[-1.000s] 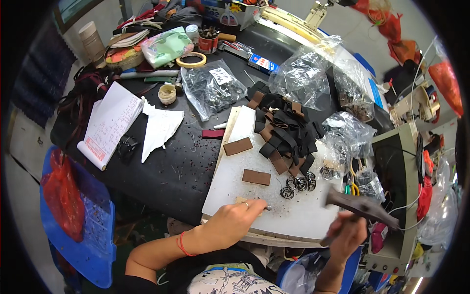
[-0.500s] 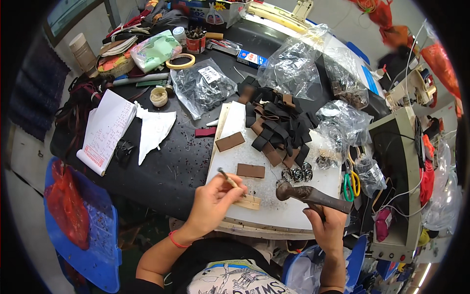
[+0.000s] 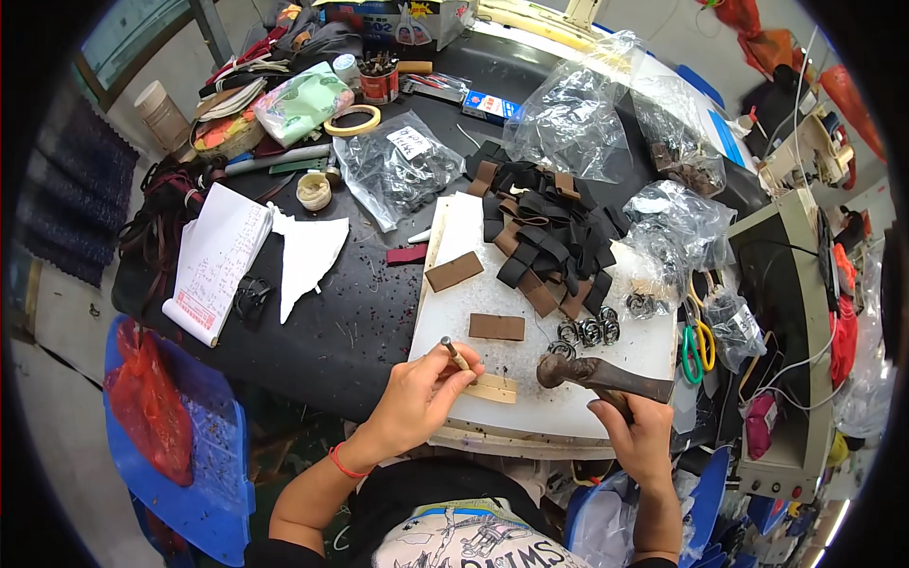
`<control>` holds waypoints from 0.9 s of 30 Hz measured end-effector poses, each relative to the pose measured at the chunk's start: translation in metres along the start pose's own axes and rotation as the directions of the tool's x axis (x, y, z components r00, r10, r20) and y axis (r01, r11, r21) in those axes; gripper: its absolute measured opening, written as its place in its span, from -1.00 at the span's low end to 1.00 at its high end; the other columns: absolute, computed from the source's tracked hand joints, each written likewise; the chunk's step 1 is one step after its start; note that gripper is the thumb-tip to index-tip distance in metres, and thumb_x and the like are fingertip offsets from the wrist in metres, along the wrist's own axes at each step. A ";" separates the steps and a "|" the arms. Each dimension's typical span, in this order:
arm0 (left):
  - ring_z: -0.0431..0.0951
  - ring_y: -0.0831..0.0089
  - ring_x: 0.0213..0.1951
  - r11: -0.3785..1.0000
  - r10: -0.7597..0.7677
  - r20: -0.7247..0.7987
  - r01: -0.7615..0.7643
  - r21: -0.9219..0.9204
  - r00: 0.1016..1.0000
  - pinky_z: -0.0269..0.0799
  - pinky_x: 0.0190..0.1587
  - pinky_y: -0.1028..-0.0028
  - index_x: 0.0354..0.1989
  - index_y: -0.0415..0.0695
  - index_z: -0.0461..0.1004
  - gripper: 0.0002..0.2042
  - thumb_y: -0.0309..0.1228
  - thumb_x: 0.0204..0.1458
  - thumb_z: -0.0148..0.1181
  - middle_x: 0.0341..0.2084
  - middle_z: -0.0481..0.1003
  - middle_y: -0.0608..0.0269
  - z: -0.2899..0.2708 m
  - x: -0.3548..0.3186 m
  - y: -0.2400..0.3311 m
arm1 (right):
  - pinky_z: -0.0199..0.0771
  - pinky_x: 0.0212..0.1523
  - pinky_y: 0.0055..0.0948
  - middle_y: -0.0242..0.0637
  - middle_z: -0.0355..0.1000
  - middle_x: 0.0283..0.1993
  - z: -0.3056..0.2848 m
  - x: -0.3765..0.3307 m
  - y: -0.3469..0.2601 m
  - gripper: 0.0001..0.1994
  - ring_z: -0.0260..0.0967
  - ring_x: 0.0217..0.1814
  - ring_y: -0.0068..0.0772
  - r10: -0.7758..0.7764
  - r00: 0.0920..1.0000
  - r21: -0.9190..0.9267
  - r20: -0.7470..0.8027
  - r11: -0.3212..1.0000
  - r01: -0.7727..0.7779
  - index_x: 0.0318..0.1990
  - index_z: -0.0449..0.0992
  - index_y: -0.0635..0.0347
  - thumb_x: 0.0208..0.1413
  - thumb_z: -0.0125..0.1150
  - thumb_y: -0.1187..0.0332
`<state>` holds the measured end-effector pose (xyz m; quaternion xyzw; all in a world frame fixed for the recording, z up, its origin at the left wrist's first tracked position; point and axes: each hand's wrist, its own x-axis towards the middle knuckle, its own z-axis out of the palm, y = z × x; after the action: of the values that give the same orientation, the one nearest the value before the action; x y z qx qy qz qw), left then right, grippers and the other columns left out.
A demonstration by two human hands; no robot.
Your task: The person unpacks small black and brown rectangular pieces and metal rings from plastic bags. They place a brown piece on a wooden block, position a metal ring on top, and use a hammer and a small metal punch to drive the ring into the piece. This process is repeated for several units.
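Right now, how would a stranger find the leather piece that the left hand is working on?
Find the white cutting board on the black table. At its near edge the left hand pins a pale tan leather strip under a thin metal punch. The two rectangles farther up the board are dark brown; this strip alone is light.

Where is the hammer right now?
In the head view, the hammer is in the person's right hand, low over the white board, right of the tan strip and below the metal rings.

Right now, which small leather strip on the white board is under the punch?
The pale tan strip beside the left hand; the two brown strips lie farther up, untouched.
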<state>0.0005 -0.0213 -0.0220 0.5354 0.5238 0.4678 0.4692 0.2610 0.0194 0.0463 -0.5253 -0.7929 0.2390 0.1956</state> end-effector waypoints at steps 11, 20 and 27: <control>0.61 0.22 -0.31 0.959 0.154 0.116 -0.176 0.220 0.981 0.52 -0.25 0.44 -0.23 -0.28 0.40 -0.90 -0.58 0.08 0.08 -0.36 0.55 0.00 -0.005 0.001 0.003 | 0.26 -0.59 -0.54 -0.30 0.37 -0.65 0.001 0.014 -0.012 -0.93 0.30 -0.66 -0.55 -0.103 0.987 0.019 -0.121 0.994 0.106 -0.42 0.51 0.35 -0.09 0.23 0.53; 0.54 0.08 -0.34 0.790 0.366 0.233 -0.433 0.434 0.901 0.48 -0.30 0.28 -0.15 -0.28 0.30 -0.71 -0.68 -0.12 0.00 -0.41 0.44 -0.01 0.004 -0.003 0.004 | 0.31 -0.53 -0.48 -0.24 0.38 -0.55 -0.017 0.017 -0.040 -0.86 0.37 -0.52 -0.38 -0.441 0.896 -0.295 -0.048 0.863 0.409 -0.37 0.46 0.33 -0.02 0.28 0.45; 0.59 0.48 -0.40 0.988 0.106 -0.167 -0.085 0.129 0.980 0.51 -0.34 0.50 -0.17 -0.32 0.44 -0.80 -0.50 0.06 0.17 -0.45 0.55 0.13 -0.013 0.017 0.002 | 0.34 -0.35 -0.30 -0.17 0.39 -0.42 -0.007 -0.001 0.018 -0.74 0.37 -0.40 -0.14 -0.101 0.951 -0.318 -0.291 0.948 0.003 -0.29 0.44 0.26 -0.15 0.38 0.45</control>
<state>-0.0122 -0.0042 -0.0182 0.5449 0.5638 0.5018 0.3652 0.2787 0.0258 0.0414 -0.5589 -0.7949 0.0212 0.2353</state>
